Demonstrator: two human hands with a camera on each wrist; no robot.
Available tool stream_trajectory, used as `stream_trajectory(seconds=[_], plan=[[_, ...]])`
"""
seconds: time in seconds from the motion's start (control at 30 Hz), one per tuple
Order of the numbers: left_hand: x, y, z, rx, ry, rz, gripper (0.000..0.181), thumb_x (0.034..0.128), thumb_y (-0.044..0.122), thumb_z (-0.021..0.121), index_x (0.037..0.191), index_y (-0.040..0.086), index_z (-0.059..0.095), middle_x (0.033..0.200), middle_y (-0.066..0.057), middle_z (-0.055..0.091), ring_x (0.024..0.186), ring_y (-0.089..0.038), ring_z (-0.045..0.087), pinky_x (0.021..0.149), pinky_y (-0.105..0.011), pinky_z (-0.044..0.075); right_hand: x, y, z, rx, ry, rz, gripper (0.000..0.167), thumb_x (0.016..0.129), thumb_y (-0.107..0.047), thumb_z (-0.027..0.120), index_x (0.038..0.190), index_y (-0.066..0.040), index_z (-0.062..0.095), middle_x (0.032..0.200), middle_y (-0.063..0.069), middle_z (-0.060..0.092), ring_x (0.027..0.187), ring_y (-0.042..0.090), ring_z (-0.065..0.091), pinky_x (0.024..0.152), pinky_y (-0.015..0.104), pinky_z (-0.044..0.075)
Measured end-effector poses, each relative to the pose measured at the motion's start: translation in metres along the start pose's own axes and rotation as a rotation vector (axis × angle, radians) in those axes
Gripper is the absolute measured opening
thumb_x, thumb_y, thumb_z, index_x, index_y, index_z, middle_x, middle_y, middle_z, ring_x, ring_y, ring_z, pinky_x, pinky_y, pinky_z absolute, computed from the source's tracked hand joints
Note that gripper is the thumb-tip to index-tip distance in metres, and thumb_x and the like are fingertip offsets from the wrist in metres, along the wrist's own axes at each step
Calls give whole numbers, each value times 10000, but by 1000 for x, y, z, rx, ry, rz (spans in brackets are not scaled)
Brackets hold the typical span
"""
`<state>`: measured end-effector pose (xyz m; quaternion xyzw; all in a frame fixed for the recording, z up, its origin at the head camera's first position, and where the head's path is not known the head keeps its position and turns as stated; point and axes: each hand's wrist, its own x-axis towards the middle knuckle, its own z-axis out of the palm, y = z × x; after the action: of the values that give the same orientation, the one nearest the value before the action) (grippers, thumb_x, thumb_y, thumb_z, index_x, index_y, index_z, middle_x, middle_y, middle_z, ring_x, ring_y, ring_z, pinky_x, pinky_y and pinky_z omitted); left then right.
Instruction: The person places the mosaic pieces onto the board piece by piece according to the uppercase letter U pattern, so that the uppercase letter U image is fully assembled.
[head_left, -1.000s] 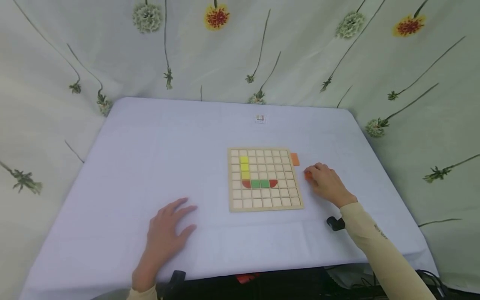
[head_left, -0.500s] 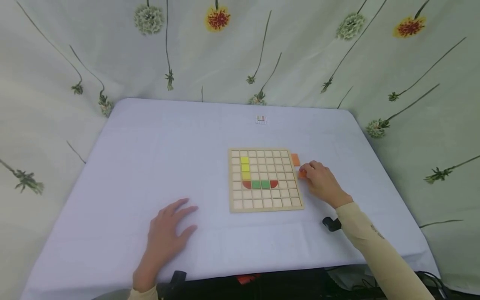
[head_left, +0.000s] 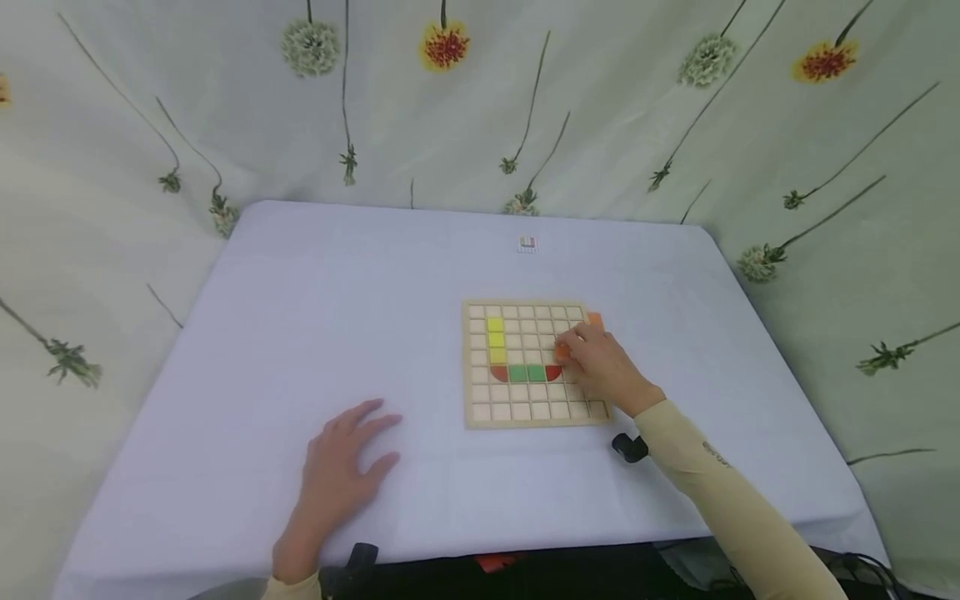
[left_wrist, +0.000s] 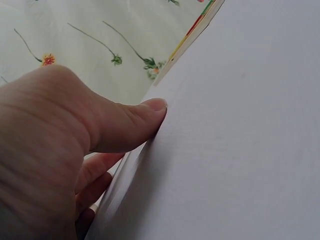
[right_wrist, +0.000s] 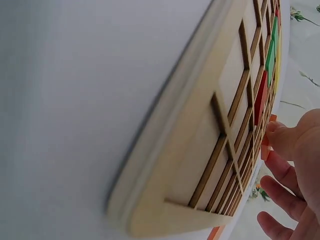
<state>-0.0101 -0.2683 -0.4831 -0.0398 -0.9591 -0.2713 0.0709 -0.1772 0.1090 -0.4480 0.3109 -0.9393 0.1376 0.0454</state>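
My right hand (head_left: 606, 367) pinches an orange tile (head_left: 562, 352) between thumb and fingers, over the right part of a wooden grid board (head_left: 480, 421). In the right wrist view the orange tile (right_wrist: 265, 145) is by the thumb, close to the board's cells. Three yellow tiles (head_left: 496, 340) make a column on the board. Below them runs a row: a rounded red piece (head_left: 499, 374), two green tiles (head_left: 527, 373) and another rounded red piece (head_left: 553, 372). My left hand (head_left: 337, 471) rests on the white tablecloth left of the board, fingers spread, holding nothing.
Another orange tile (head_left: 596, 320) lies by the board's upper right edge, partly behind my right hand. A small printed card (head_left: 528, 243) lies farther back on the white-covered table (head_left: 360, 292). Behind the table hangs a flowered curtain (head_left: 420, 133).
My right hand has carried the orange tile leftward from beside the board to over its cells. The left hand stays in place. The head view has shifted slightly.
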Motion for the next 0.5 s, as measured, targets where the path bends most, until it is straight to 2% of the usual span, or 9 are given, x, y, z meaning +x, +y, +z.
stream_trajectory(seconds=[0.17,0.5], plan=[[-1,1,2,-6,-2,-2,455,870,225,782,1310,216,666,1522,-81,511,1397,-383,432,1052,-681,324,6,-4,7,8,-18,-16,199,939,-113,721,1132,-91,676,1041,69,654,912,227,591,818,393,514],[-1,1,0,2,27,17,459,860,211,788,1303,204,669,1512,-90,519,1388,-385,441,1054,-680,329,10,-7,13,-11,-21,-20,190,956,-98,684,1146,-95,686,1108,88,664,1022,273,626,899,450,524]])
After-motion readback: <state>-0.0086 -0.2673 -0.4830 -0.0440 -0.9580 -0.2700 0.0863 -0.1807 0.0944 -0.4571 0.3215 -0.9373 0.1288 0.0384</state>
